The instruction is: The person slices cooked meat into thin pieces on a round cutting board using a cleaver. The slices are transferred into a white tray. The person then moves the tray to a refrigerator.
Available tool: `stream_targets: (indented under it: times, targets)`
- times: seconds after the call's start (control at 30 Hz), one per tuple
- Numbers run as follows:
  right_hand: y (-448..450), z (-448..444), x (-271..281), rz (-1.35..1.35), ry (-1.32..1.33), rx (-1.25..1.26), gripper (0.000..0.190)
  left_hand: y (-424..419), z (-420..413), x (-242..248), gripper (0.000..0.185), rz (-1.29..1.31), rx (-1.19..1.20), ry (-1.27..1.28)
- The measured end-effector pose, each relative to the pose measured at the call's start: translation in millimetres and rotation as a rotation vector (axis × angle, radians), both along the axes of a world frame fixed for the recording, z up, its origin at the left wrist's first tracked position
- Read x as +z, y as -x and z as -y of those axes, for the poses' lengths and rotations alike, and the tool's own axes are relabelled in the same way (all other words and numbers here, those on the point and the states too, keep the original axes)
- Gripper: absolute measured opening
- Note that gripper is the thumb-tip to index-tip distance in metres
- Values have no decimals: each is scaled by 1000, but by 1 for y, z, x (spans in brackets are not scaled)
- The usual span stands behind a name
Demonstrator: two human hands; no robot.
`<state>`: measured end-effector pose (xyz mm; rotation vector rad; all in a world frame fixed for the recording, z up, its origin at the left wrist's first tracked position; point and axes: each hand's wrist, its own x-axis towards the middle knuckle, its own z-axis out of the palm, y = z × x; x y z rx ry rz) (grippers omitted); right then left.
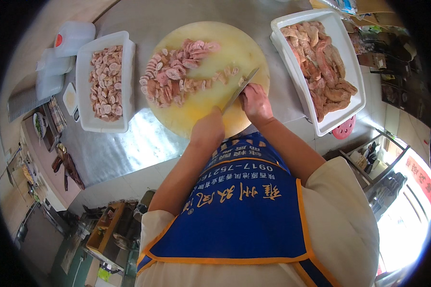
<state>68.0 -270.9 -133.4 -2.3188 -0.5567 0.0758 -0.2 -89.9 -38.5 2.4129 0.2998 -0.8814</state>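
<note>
My left hand (209,125) grips the handle of a kitchen knife (241,88), whose blade slants up and right over a round, yellowed cutting board (201,123). Against the blade's right side, my right hand (255,102) has its fingers curled over what seems to be a piece of meat, mostly hidden by them. A small slice (241,80) lies at the blade's left side. A row of cut slices (197,85) runs left from there, joining a pile of round, pink, layered meat slices (176,71) that look like stuffed intestine.
Left of the board, a white plastic tub (128,82) holds many cut slices. To the right, another white tub (359,86) holds long uncut meat pieces. Both stand on a metal table (147,143). Stacked clear containers (75,36) and a small scale (70,98) sit at far left.
</note>
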Motion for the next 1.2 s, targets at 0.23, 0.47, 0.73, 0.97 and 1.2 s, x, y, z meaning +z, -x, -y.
stream_targets:
  times: [0.23, 0.47, 0.73, 0.97, 1.2]
  targets:
    - [10, 4, 3, 1, -9, -74, 16, 15, -10, 30, 17, -88, -42, -68]
    - [12, 1, 2, 7, -39, -82, 14, 6, -8, 13, 17, -65, -72, -39]
    - [23, 1, 10, 32, -67, -141, 16, 15, -16, 28, 16, -2, -68, -30]
    - [26, 5, 6, -68, 2, -110, 23, 19, -17, 22, 14, -47, -145, -8]
    - [36, 5, 13, 15, -58, -143, 22, 13, -12, 15, 13, 42, -129, 10]
